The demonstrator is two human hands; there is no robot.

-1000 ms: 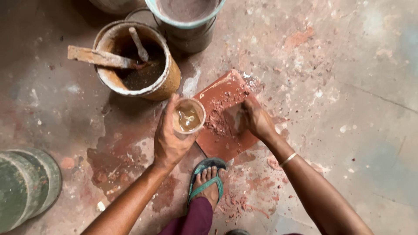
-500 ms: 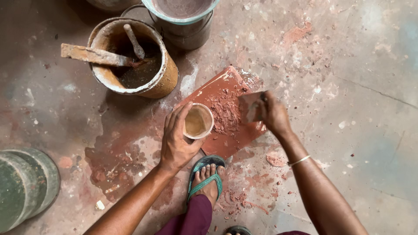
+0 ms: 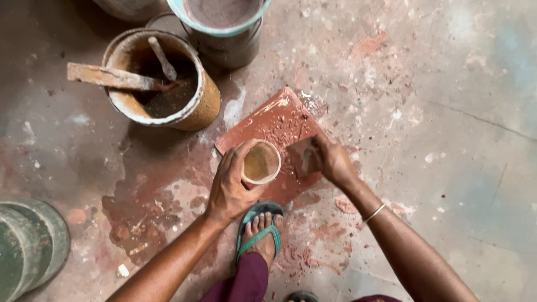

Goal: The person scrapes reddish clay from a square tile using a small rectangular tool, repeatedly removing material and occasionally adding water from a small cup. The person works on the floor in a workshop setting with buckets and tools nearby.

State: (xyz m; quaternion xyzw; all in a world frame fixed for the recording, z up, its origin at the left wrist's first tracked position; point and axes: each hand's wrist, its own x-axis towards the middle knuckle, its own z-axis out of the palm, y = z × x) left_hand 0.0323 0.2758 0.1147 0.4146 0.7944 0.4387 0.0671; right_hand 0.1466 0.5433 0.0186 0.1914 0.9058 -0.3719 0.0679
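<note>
Crouched over the red tile [image 3: 268, 126] on the floor, the left hand [image 3: 229, 187] wraps a small cup [image 3: 261, 163] above the tile's near edge while the right hand [image 3: 330, 161] pinches a flat scraper [image 3: 301, 158] against the reddish powder, seemingly gathering it, which calls for steady strokes.

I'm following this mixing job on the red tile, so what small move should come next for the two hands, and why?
Probably tip the small cup a little toward the powder. The left hand holds it upright over the red tile, with brownish liquid inside, while the right hand presses a flat scraper piece into the loose red powder beside it, which looks dry and crumbly.
</note>
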